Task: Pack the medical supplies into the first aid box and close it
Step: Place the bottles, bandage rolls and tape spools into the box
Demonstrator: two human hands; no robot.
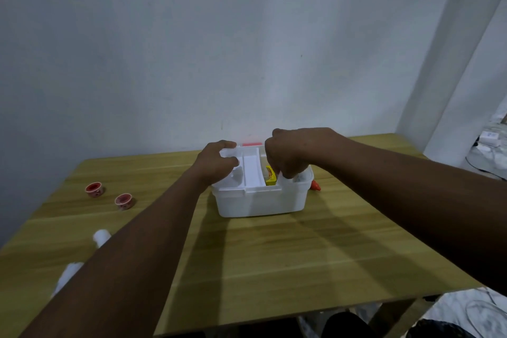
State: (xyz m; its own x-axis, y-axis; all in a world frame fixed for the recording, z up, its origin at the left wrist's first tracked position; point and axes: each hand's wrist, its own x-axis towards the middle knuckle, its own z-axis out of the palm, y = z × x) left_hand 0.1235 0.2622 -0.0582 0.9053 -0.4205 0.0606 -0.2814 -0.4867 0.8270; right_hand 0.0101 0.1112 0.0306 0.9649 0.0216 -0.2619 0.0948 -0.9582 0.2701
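Note:
A white plastic first aid box [260,202] stands open in the middle of the wooden table [274,255]. A white divided inner tray [251,170] sits in its top. My left hand [216,163] grips the tray's left side, fingers curled over its far rim. My right hand [288,155] is closed over the tray's right edge, above a yellow packet [270,175] lying inside the box. Two red-and-white tape rolls [94,189] [124,201] lie on the table to the left. Two white bottles [101,237] [67,276] lie near my left forearm, partly hidden.
An orange-red object [315,186] pokes out behind the box's right side. A red piece [251,144] shows at the box's far edge by the wall. Cloth and cables lie off the table at right.

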